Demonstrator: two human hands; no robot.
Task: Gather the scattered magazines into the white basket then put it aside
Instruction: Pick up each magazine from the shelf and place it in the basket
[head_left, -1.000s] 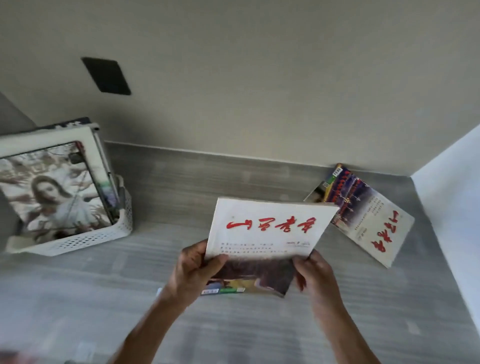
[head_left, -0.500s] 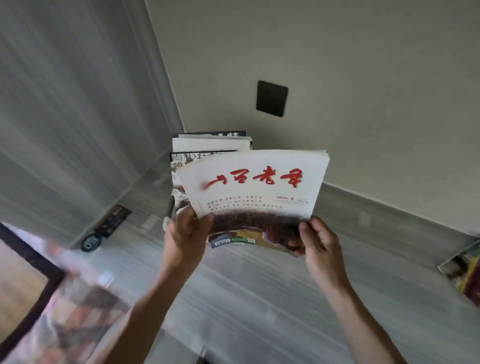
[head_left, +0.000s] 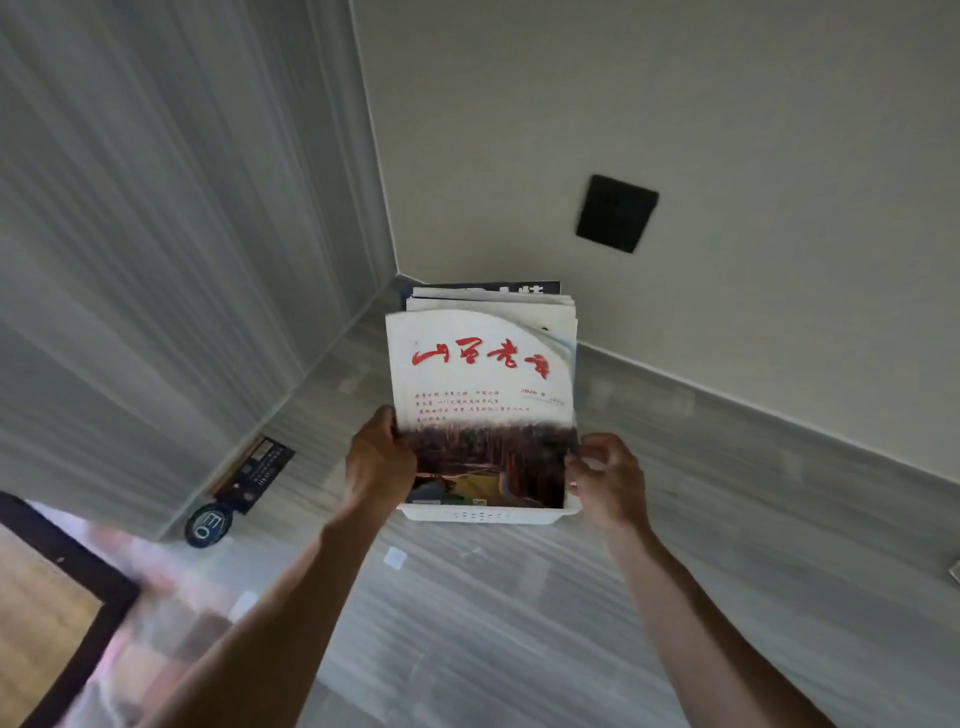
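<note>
Between the hands, magazine (head_left: 483, 410) upright in basket (head_left: 483, 515), left hand (head_left: 379, 462) gripping its left edge, right hand (head_left: 608, 480) pinching its right edge

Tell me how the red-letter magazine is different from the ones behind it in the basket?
The red-letter magazine is in front with its whole cover showing; of the back magazines only the top edges peek out. The left hand and right hand hold the front one; nobody touches the back ones. The rearmost back one has a dark top, the front one a white top. All stand upright in the white basket.
</note>
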